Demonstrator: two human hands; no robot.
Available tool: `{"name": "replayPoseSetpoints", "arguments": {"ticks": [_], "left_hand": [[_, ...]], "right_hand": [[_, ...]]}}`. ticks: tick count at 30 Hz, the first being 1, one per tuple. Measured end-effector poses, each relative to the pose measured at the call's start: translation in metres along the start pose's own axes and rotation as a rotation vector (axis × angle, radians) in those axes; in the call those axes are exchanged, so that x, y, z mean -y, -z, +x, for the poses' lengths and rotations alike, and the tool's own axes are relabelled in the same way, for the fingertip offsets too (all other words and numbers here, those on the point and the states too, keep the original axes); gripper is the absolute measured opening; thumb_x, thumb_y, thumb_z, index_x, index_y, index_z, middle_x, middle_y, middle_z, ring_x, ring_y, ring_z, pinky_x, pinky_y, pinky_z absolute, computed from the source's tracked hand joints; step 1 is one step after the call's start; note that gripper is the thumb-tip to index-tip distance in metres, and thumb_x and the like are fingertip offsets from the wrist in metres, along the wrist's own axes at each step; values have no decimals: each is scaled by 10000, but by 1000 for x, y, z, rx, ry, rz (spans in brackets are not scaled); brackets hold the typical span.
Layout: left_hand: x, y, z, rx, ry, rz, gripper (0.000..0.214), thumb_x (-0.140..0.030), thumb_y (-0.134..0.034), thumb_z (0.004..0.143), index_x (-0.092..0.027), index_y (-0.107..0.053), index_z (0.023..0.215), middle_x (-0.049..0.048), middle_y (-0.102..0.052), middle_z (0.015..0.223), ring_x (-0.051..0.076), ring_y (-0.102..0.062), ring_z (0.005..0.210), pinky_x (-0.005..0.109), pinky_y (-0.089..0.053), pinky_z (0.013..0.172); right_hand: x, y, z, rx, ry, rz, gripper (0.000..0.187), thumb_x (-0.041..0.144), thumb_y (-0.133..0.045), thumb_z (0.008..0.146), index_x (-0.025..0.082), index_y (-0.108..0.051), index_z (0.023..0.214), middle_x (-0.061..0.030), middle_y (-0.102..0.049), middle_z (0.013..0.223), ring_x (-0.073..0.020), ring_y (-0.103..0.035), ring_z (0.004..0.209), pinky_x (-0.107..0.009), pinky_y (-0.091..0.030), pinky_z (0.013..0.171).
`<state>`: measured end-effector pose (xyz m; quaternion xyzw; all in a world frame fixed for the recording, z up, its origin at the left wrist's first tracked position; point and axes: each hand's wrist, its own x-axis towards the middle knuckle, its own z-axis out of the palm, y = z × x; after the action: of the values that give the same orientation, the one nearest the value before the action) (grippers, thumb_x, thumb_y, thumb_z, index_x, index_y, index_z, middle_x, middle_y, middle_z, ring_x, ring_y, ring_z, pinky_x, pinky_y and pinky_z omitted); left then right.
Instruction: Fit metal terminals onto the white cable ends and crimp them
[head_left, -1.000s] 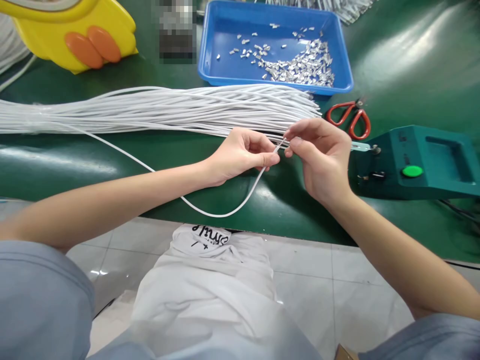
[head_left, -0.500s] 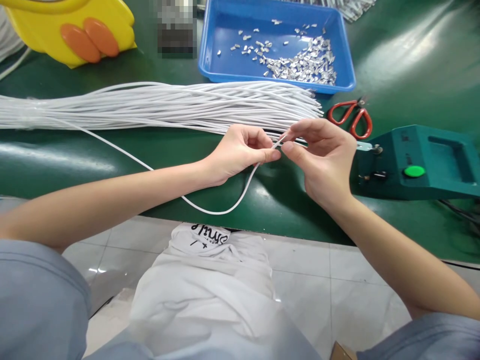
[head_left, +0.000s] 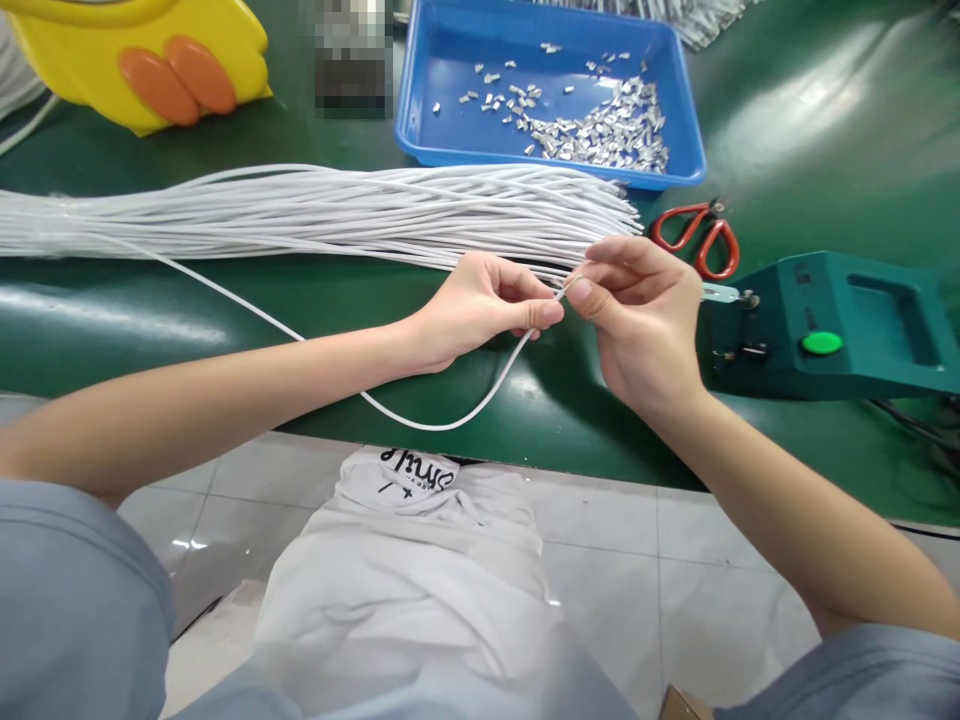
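One white cable [head_left: 450, 426] runs from the bundle, passes under my left forearm and curves up to my fingers. My left hand [head_left: 491, 305] pinches it a little short of its end between thumb and fingers. At the cable's tip, my right hand [head_left: 652, 315] is closed, thumb pressed against the index finger; the very end is thin and mostly covered by those fingers. Behind both hands lies the thick bundle of white cables [head_left: 375, 210], wrapped at the left, its cut ends pointing right.
A blue tray [head_left: 401, 130] holds many small silver metal pieces [head_left: 622, 130]. Red-handled scissors [head_left: 720, 250] lie beside the bundle's ends. To the right stands a green machine [head_left: 847, 330] with a bright green button. A yellow plastic object [head_left: 90, 60] with orange feet is at far left.
My right thumb and index finger have closed over the cable's end, where they were slightly apart before. My left hand keeps nearly the same place, still pinching the cable.
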<state>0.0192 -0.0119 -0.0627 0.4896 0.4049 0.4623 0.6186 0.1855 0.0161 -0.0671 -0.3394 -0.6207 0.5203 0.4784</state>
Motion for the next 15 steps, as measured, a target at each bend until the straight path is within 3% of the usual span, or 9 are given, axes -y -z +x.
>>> {"name": "replayPoseSetpoints", "arguments": {"ticks": [7,12,15], "left_hand": [[2,2,-1,12,-38,33,372,-450,-822,635,-99,-710,686,33,-669,619,86,-565,569,204,-422,528],[0,1,-1,22,-41,40,371,-465,-804,655,-106,-719,690,44,-695,666,86,-572,578,204,-417,521],[-1,0,-1,9,-29,21,377,-465,-798,664,-102,-699,668,29,-670,617,77,-568,551,195,-398,496]], "right_hand": [[-2,2,4,93,-100,43,280,382,-755,729,268,-619,946,40,-602,731,-116,-600,648,-289,-510,588],[1,0,2,70,-37,-2,144,254,-680,769,262,-627,902,50,-545,679,-86,-516,557,-274,-497,570],[-1,0,1,0,46,-13,189,138,-602,758,248,-630,909,29,-552,723,-109,-542,639,-262,-478,569]]}}
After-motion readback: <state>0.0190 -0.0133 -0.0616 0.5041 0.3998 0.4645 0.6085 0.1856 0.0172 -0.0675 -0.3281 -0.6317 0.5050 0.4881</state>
